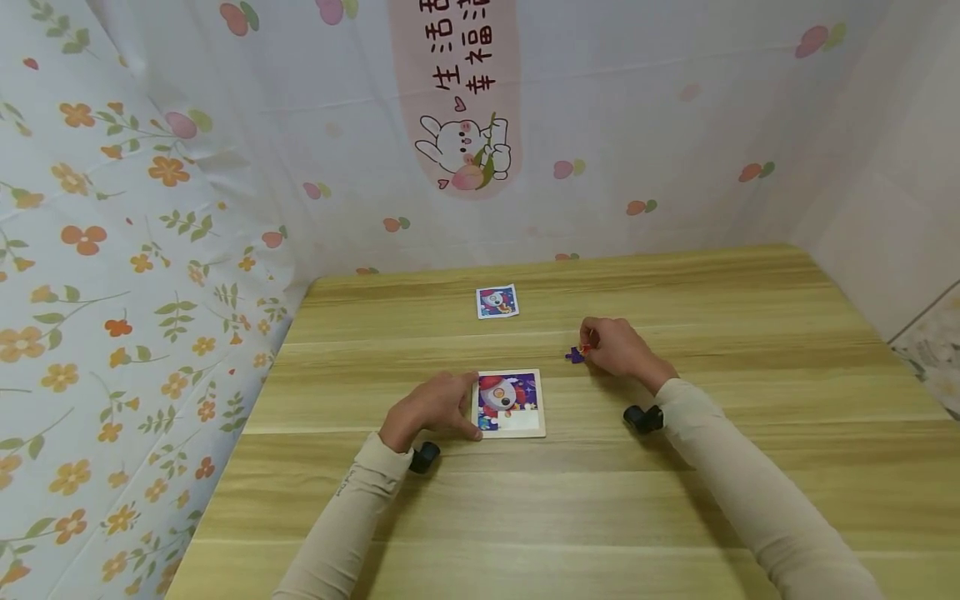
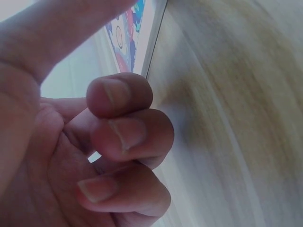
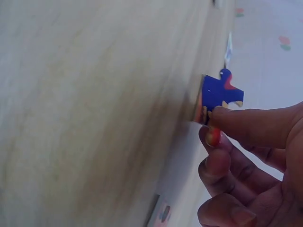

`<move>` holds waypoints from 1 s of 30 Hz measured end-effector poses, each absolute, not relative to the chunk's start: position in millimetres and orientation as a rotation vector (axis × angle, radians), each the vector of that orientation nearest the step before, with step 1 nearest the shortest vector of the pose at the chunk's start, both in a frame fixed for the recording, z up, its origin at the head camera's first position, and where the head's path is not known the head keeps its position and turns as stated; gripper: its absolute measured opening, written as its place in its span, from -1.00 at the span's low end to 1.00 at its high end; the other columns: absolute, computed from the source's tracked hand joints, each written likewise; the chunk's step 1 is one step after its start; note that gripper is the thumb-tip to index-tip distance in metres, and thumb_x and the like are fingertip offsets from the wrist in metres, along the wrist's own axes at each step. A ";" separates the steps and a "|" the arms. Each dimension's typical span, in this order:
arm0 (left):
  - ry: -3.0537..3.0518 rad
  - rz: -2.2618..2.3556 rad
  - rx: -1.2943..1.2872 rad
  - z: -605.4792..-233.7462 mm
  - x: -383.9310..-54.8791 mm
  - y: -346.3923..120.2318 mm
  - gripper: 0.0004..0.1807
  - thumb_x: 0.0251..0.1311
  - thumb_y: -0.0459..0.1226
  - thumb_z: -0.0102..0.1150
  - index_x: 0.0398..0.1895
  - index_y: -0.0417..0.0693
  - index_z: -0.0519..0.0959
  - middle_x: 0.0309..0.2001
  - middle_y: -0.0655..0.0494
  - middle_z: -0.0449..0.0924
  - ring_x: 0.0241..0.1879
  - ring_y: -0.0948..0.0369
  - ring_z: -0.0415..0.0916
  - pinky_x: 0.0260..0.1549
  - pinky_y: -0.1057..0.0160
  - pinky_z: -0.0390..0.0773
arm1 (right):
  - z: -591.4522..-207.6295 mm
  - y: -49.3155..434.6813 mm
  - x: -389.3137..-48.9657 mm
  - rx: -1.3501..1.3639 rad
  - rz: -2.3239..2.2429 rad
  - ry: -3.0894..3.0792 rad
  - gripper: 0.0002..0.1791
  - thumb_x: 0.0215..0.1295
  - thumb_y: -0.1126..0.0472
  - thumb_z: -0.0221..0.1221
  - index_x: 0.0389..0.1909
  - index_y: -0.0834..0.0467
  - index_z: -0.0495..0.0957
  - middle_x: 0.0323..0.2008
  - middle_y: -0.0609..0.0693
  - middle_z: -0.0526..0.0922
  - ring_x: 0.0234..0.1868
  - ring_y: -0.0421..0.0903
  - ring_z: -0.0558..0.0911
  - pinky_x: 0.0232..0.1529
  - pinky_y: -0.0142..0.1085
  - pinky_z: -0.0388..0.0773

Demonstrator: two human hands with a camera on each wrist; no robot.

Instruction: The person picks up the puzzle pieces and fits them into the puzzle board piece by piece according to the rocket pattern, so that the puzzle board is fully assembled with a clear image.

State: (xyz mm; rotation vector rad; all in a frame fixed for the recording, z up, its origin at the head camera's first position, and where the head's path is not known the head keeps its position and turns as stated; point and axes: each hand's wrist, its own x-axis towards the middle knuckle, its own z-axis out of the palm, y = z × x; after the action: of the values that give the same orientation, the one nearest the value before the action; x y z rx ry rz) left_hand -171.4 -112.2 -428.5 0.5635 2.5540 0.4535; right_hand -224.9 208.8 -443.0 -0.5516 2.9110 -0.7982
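Note:
A square jigsaw puzzle board [image 1: 531, 423] with a pale frame lies on the table, showing a cartoon picture with a blank patch at its lower right. My left hand [image 1: 437, 407] grips it at the left side, the thumb by the bottom corner and the index finger by the top one. In the left wrist view the other fingers [image 2: 130, 135] are curled beside the frame. Off to the right of the board, my right hand [image 1: 618, 346] pinches a blue-purple puzzle piece [image 3: 217, 93] between thumb and fingers, close over the table. A red-yellow bit shows under the thumb.
A small picture card [image 1: 497, 302] with a similar cartoon lies farther back on the wood-grain table [image 1: 525, 517]. A printed cloth [image 1: 615, 125] hangs behind the table, and a floral one [image 1: 112, 333] hangs on the left. Black wrist cameras [image 1: 425, 457] sit under both wrists.

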 end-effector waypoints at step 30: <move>2.576 0.428 0.582 -425.5 -169.9 -110.1 0.11 -0.12 -0.05 0.62 0.48 -0.26 0.25 -0.53 0.21 0.44 -0.37 0.22 0.35 -0.42 0.32 0.29 | -429.4 190.3 -204.9 -0.672 -1.168 2.580 -0.95 0.24 0.35 0.32 -0.32 0.26 0.67 -0.36 0.06 0.73 -0.40 -0.17 0.58 -0.36 -0.32 0.53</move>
State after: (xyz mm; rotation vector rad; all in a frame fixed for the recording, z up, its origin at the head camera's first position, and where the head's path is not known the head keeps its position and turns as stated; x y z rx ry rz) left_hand -169.9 -110.1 -425.5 0.5817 2.5765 0.4281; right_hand -204.9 190.3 -429.4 -0.6721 2.5800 -1.1681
